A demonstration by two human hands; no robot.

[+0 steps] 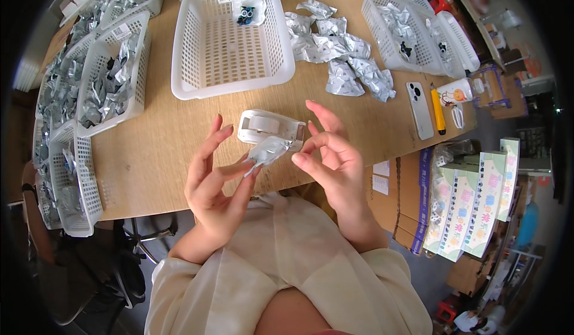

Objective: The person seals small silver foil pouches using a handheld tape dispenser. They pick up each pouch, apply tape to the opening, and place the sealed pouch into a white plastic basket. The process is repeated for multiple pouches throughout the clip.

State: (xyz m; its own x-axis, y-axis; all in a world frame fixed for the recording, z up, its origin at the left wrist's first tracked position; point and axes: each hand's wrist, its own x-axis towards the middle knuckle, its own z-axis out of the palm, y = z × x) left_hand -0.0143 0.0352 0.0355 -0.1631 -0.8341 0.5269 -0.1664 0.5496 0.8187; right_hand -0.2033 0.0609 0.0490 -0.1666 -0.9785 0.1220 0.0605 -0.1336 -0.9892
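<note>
My left hand [216, 188] pinches one end of a small crumpled silver foil pouch [269, 151] between thumb and fingers. It is held in front of a white tape dispenser [256, 123] on the wooden table [137, 167]. My right hand [332, 167] is at the pouch's other end, its thumb and index finger pressed close together beside the dispenser, the other fingers curled or raised. Whatever is between those fingertips is too small to make out.
A white basket [212, 60] holds an opened pouch [251, 3]; loose foil pouches [350, 72] lie right of it. Filled baskets [110, 81] line both sides. A phone [420, 111], yellow cutter [437, 111] and cartons [469, 203] are at right. Another person's arm [36, 215] shows at left.
</note>
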